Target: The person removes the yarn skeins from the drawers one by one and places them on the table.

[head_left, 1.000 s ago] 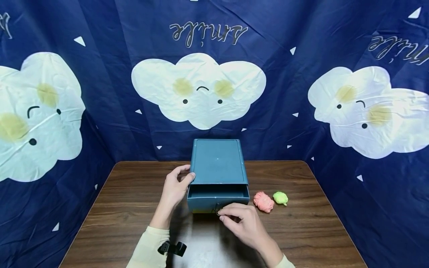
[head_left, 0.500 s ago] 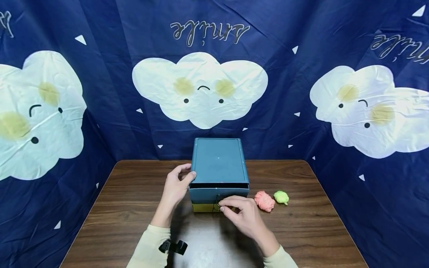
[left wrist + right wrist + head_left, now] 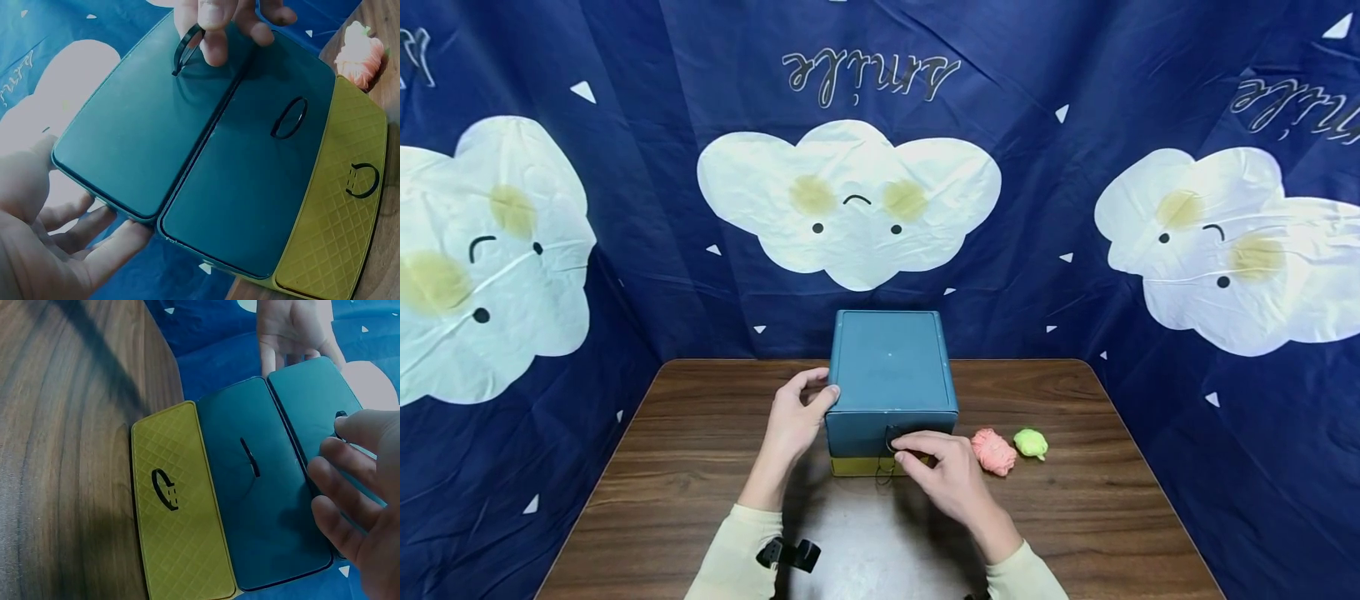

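A small drawer unit (image 3: 891, 358) stands on the table, with two teal drawers above a yellow one. Pinched between thumb and fingers of my right hand (image 3: 947, 479) is the black loop handle (image 3: 185, 49) of the top drawer (image 3: 150, 131), whose front sits flush with the casing. My left hand (image 3: 793, 417) rests against the unit's left side, fingers extended along it, thumb at the upper front corner. The middle drawer (image 3: 244, 181) and the yellow bottom drawer (image 3: 340, 187) are pushed in, each with its own black loop. The drawers' insides are hidden.
A pink crinkled lump (image 3: 993, 452) and a smaller lime-green one (image 3: 1031, 443) lie right of the unit on the wooden table (image 3: 700, 450). Behind and at both sides hangs a blue cloth (image 3: 1030, 308) printed with clouds.
The top drawer has slid from partly pulled out to fully in, my right hand moving away from me with its handle. My left hand has stayed at the unit's side.
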Available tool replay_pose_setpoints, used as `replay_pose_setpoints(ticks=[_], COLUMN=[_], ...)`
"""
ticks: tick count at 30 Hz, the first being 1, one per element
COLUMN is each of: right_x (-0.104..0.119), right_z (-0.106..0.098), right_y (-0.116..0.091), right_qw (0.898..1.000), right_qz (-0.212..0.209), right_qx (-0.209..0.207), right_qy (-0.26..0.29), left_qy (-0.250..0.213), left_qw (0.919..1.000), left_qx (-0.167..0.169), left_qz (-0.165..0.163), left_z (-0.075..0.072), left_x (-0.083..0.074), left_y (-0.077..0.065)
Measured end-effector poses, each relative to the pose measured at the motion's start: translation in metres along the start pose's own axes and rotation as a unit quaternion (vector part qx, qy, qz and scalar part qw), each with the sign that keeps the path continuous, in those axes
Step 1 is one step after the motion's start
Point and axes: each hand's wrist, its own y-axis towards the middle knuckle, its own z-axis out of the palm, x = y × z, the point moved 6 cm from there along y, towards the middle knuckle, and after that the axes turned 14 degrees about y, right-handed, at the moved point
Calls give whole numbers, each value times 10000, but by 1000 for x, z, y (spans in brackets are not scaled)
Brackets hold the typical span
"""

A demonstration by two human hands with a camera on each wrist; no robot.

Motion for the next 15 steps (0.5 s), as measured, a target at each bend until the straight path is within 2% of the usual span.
replay_pose_setpoints(ticks=[9,15], right_x=[-4,-2], right_z=[1,1], right_y=[2,0], right_qw=[9997,9992], right_qz=[-116,-329], right_qx=[-46,-168], right_qy=[194,119], left_qy=[-29,8], left_qw=[10000,10000], left_qx=[-41,-62], left_qz=[67,33], left_z=[1,0], left_x=[0,0], left_y=[-2,-1])
